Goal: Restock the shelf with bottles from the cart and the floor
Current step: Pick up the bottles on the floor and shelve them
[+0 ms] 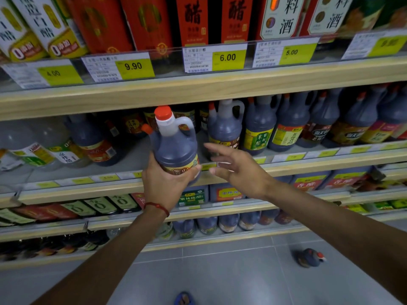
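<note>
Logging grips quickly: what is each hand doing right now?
Left hand: grips the dark bottle at its base.
Right hand: open, fingers spread, holding nothing.

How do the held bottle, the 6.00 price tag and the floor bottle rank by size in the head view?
Largest to smallest: held bottle, 6.00 price tag, floor bottle, though the last lies farther away.

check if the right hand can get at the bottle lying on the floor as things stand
Probably not without crouching: the right hand is open up at the shelf, and the floor bottle lies well below it on the tiles. Nothing seems to block the way down, and that hand holds nothing.
</note>
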The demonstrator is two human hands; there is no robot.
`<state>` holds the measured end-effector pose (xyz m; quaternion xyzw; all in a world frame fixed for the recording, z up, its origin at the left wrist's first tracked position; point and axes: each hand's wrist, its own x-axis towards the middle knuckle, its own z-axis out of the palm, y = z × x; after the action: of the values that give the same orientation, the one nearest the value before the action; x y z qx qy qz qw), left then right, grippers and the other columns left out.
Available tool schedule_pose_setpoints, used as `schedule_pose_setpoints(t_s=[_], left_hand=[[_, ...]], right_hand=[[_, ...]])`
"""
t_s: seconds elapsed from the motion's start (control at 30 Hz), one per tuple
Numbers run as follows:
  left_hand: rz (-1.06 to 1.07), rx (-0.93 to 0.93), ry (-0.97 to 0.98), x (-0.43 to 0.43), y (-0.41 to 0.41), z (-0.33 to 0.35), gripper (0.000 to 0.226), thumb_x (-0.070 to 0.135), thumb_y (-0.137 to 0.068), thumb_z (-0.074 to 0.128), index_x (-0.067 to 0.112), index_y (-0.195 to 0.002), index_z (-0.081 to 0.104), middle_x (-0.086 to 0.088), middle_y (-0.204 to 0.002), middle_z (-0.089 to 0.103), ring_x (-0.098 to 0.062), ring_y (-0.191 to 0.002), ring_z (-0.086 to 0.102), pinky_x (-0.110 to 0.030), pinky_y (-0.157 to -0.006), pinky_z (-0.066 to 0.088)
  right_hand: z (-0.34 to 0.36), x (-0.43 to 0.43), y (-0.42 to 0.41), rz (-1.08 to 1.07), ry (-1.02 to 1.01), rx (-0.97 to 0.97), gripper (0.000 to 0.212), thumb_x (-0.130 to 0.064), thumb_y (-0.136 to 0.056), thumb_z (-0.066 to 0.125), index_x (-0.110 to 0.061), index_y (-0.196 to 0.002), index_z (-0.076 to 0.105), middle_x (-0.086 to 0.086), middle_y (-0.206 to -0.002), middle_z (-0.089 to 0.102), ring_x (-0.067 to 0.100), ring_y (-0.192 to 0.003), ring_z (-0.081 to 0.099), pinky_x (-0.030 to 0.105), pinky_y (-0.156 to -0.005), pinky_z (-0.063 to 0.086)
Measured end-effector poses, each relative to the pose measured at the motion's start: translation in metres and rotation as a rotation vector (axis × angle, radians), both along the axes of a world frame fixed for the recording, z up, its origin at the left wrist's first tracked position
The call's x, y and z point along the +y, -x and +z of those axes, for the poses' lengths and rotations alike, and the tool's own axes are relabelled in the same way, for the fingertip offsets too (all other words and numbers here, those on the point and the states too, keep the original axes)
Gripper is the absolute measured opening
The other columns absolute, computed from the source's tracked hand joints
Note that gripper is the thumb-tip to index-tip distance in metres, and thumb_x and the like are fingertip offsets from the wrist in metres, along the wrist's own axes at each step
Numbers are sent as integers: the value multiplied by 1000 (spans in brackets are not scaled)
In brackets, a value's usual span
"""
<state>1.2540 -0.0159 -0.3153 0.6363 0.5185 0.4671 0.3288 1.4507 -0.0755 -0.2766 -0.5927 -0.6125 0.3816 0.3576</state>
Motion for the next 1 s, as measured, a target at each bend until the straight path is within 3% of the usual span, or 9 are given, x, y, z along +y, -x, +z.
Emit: schedule_pose_setpoints(t_s=[0.13,0.23,0.33,0.47,0.6,0.67,0.77,0.9,1.0], left_hand=[[-77,54,-11,-8,0,-2,79,69,-56,82,34,-120,51,28,-108,64,17,-92,62,-5,-72,49],[-141,90,17,-10,3,-8,77,64,-63,80,39,-126,43,18,-117,68,5,-100,66,-14,-80,55],[-179,107,-32,-10,6,-13,79,58,-74,78,40,-136,34,11,-131,63,-8,-115,65,-26,-92,56],[-260,173,-106,0,6,-14,77,44,-94,69,14,-151,29,-1,-148,51,-16,-130,53,-29,-102,50],[-276,162,-122,27,-4,-10,81,29,-98,68,2,-157,19,4,-149,42,5,-130,43,0,-97,35],[-273,158,-137,41,-5,-18,77,22,-99,68,1,-155,20,9,-144,43,17,-123,41,3,-94,34],[-258,149,-154,55,-5,-32,67,18,-100,65,15,-152,22,29,-138,37,27,-121,40,4,-93,33],[-271,146,-113,69,-3,-47,73,21,-101,64,12,-156,18,21,-141,40,-8,-130,45,4,-91,35],[-258,196,-112,79,4,-53,75,35,-98,68,16,-155,23,14,-137,46,-12,-126,49,-5,-89,42]], right_hand=[[-2,-1,11,93,-43,70,64,7,-102,55,-12,-160,35,1,-152,55,13,-139,53,29,-115,44],[-8,-5,11,78,-83,87,64,14,-100,51,-12,-157,39,-2,-147,60,6,-137,54,21,-113,43],[-12,-6,12,76,-119,97,66,14,-100,50,-17,-157,39,-3,-148,59,7,-141,51,23,-116,41],[-13,6,9,58,-187,65,73,15,-99,50,-16,-162,30,-6,-154,53,1,-146,42,34,-124,34],[-18,25,7,60,-197,105,79,19,-98,47,-15,-165,21,-7,-158,48,2,-149,37,41,-126,30],[-26,36,9,41,-202,104,81,18,-97,47,-16,-165,19,-8,-159,46,2,-151,34,43,-127,29],[-41,53,15,10,-203,101,85,18,-95,47,-20,-165,20,-12,-159,45,2,-152,31,44,-128,28],[-61,71,23,-7,-186,113,89,20,-92,46,-23,-165,20,-7,-163,41,9,-156,25,46,-128,26],[-72,78,26,-15,-165,127,94,22,-88,43,-24,-166,18,-9,-164,38,8,-157,23,42,-129,25]])
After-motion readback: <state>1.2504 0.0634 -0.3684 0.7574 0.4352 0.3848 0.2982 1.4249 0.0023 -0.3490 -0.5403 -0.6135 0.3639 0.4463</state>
